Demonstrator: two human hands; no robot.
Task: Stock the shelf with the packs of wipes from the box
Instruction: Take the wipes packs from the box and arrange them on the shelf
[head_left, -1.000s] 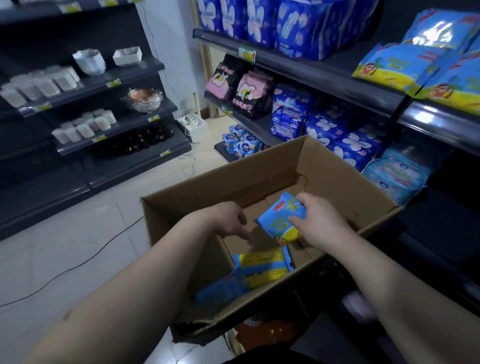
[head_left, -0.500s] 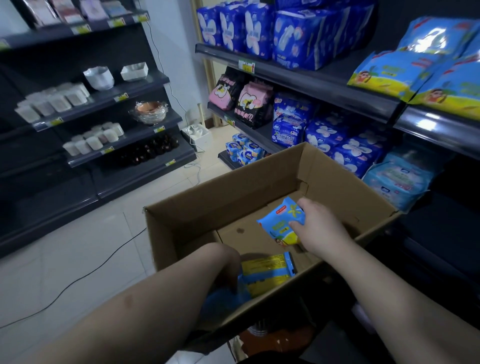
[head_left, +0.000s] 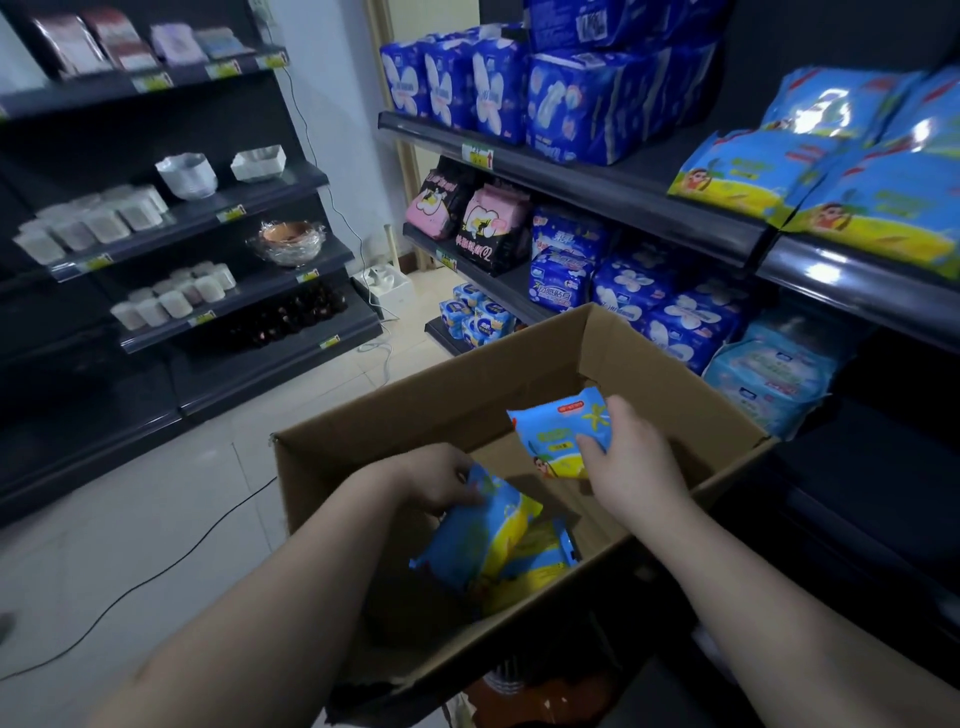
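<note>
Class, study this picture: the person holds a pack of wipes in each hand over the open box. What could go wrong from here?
1. The right hand holds the upper pack by one side; it may slip on the way up.
2. The left hand grips the lower pack low inside the box; it might catch on the wall.
3. Neither hand steadies the box, so it could shift.

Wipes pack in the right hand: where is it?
Head view, right of centre: the wipes pack is over the cardboard box, in the right hand, beyond the second pack the left hand grips.
</note>
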